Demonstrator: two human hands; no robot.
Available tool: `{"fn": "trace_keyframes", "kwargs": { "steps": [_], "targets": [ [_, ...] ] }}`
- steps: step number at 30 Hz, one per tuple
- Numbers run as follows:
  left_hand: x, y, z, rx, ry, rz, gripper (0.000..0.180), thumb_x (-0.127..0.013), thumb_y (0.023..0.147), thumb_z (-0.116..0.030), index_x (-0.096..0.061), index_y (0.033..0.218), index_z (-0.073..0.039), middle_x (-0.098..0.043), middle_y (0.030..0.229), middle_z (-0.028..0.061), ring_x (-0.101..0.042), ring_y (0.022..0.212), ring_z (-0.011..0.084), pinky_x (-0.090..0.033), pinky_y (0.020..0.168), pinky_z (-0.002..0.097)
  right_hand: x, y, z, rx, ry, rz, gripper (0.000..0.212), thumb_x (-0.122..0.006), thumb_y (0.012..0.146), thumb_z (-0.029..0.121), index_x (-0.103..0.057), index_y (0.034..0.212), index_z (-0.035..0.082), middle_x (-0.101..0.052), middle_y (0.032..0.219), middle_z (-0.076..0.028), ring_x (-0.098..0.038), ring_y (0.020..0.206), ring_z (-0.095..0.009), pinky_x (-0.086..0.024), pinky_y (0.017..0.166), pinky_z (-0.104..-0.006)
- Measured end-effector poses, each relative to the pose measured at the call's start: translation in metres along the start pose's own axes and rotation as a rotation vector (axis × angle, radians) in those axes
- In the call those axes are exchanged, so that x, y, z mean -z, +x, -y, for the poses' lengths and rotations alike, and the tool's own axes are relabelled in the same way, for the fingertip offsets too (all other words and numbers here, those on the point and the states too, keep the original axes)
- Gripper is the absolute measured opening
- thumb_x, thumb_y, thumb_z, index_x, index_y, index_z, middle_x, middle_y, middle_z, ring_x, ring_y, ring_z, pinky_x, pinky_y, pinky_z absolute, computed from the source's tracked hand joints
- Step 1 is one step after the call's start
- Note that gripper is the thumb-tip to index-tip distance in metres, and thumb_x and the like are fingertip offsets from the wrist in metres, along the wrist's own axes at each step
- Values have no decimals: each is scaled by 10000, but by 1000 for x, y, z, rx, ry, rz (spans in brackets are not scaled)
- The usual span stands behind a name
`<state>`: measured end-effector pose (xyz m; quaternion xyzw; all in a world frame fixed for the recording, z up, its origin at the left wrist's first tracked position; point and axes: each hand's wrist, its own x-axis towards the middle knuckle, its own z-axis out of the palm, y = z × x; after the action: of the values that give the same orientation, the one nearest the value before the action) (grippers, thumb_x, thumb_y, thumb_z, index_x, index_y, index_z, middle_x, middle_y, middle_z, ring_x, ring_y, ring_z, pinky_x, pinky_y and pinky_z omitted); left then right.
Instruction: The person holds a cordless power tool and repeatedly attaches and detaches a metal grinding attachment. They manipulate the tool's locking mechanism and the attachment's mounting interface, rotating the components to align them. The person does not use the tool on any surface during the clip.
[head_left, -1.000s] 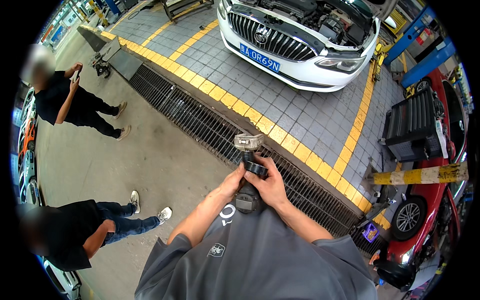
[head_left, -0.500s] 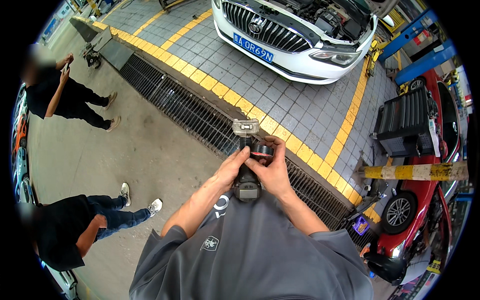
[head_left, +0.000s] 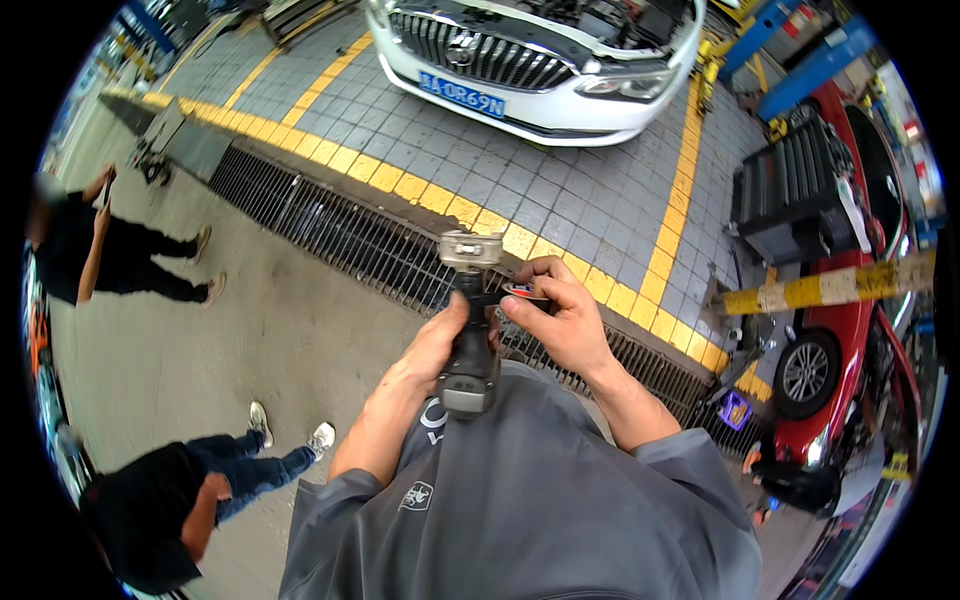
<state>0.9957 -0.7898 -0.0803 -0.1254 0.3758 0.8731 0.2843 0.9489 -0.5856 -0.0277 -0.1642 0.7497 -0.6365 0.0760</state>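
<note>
In front of my chest stands a black tool (head_left: pixel 467 370) shaped like a cordless power tool, with a greyish block-like end (head_left: pixel 470 249) pointing away from me. My left hand (head_left: pixel 432 345) is wrapped round its narrow black grip. To the right of the grip, my right hand (head_left: pixel 568 315) pinches a roll of black tape (head_left: pixel 524 291) with a red and white inner side. A short dark strip runs between the roll and the grip. The tool's exact kind does not show.
A floor drain grate (head_left: pixel 350 240) runs diagonally beyond my hands, edged by a yellow line. A white car (head_left: pixel 540 95) with its hood up stands ahead. To the right are a black tool cabinet (head_left: pixel 795 195), a striped post (head_left: pixel 830 288) and a red car (head_left: pixel 815 430). Two people stand at left.
The tool and both hands have shifted slightly left in view. The tape roll has turned and sits a little apart from the grip, with a strip between them. My right hand has moved outward.
</note>
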Motion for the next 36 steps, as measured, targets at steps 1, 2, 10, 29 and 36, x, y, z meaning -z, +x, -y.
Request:
{"fn": "trace_keyframes", "kwargs": {
  "steps": [1,2,10,29,36],
  "targets": [
    [-1,-1,-3,-32,-12,108,705,-496,987,-737,-601,1168,-64,-616,972,60,-652,912,197,-562,778,349,2,0,-5,44,-50,-30,316,-818,928,183,-667,801,-64,-587,1154,-115,-642,932,-160,-545,784,-286],
    [3,9,1,-13,-100,240,756,-460,957,-795,-598,1131,-72,-605,959,67,-640,911,217,-544,812,379,4,-2,-6,88,-105,-61,312,-825,922,184,-676,811,-66,-586,1153,-122,-633,967,-164,-543,805,-293],
    [-59,17,2,45,-238,228,847,-377,886,-921,-583,1024,-111,-542,813,24,-541,640,194,-454,608,382,22,-7,-7,-90,188,-69,398,-788,959,269,-664,895,-104,-588,1242,-153,-723,829,-269,-602,715,-347],
    [-116,44,13,198,50,385,831,-318,934,-897,-516,816,-98,-469,583,37,-509,497,230,-491,539,410,57,-44,-26,-141,772,-129,324,-649,1045,131,-547,1303,-37,-651,908,-114,-689,679,-167,-602,582,-311],
    [-128,36,18,218,78,438,804,-361,933,-889,-501,849,-101,-467,646,23,-507,586,207,-459,604,352,47,-52,-24,-244,990,-212,357,-637,1056,180,-508,1339,4,-595,749,-65,-646,515,-174,-560,393,-312]
  ]
}}
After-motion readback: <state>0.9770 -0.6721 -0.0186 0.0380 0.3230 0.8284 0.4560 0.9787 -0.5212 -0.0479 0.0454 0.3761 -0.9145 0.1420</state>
